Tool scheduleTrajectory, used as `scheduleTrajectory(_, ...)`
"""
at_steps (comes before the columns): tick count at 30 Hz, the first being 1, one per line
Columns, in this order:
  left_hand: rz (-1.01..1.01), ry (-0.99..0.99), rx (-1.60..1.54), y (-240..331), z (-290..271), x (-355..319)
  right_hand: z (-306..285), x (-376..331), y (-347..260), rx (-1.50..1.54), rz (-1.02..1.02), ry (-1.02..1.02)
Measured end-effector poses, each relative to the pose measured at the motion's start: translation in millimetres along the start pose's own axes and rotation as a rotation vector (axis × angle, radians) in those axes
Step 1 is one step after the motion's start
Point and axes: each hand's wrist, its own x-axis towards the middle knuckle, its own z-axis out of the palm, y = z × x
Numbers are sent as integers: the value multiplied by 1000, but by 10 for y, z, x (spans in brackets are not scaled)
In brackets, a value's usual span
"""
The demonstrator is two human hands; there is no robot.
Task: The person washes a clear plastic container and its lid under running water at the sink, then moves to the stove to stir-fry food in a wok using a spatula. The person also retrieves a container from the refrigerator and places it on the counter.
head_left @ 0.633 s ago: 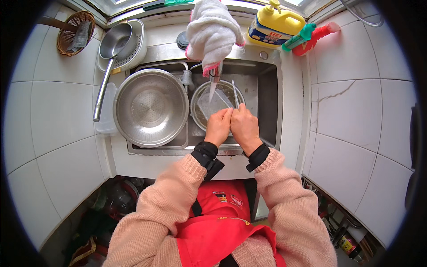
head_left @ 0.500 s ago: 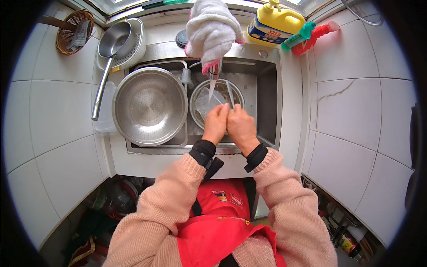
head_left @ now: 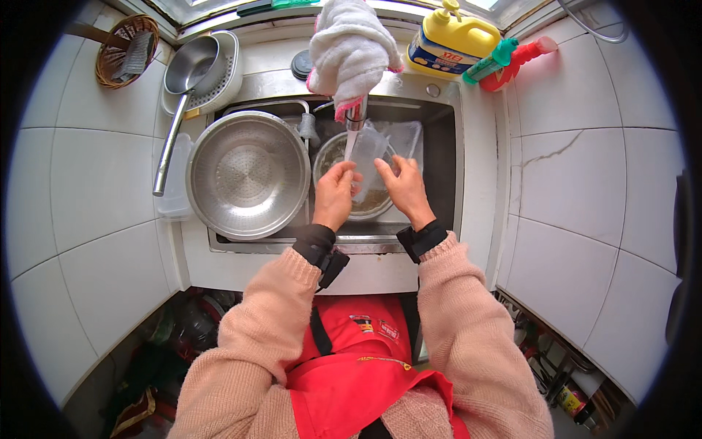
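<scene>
Both hands hold a clear plastic container (head_left: 368, 157) under the tap: the left hand (head_left: 335, 194) pinches its near left edge, fingers pressed on the rim, and the right hand (head_left: 404, 189) clasps its right side. The container stands between them, long axis running away from the person toward the faucet (head_left: 356, 117), which is draped with a white towel (head_left: 351, 47). Below sits a small steel bowl (head_left: 333, 157) in the sink (head_left: 439, 154); a steel colander (head_left: 248, 174) lies just left.

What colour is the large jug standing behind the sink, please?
Yellow, with a blue label; the jug shows in the head view.
</scene>
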Motion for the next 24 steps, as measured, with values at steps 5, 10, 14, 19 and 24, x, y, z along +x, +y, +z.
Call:
scheduleTrajectory(5, 130, -35, 236, -6, -64, -14, -27, 66, -50, 72, -30, 90)
scheduleTrajectory(10, 424, -79, 780, 74, -87, -29, -185, 66, -95, -367, -690, -1)
scheduleTrajectory(14, 593, -199, 983, 225, -131, 59, -268, 115, -35, -264, -785, -290)
scheduleTrajectory(19, 213, -458, 498, 483, -499, 419, -329, 255, 168, 204, -458, -328)
scheduleTrajectory(24, 180, -473, 489, 482, -543, 510, -199, 361, 159, 84, -548, -187)
